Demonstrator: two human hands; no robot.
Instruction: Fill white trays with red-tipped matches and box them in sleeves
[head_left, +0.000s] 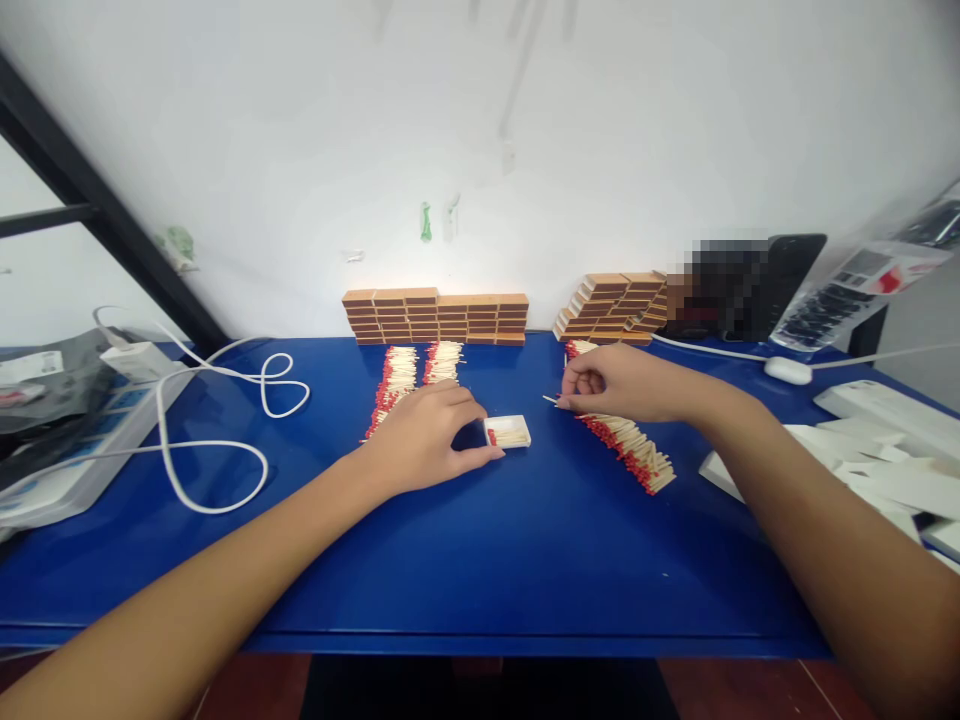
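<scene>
My left hand point(431, 432) rests on the blue table point(480, 560), its thumb and fingers closed on the left side of a small white matchbox tray point(508, 432) that holds a few matches. My right hand point(611, 382) is curled into a pinch over a long row of red-tipped matches point(626, 447), holding a few matches whose ends stick out to the left. Two more rows of matches point(411, 378) lie behind my left hand.
Stacks of brown matchboxes point(435, 316) line the wall, with a second leaning stack point(615, 307) to the right. White cables point(217, 440) and a power strip point(82, 440) lie at left. A phone, a calculator point(847, 295), a mouse and white flat boxes point(870, 450) crowd the right.
</scene>
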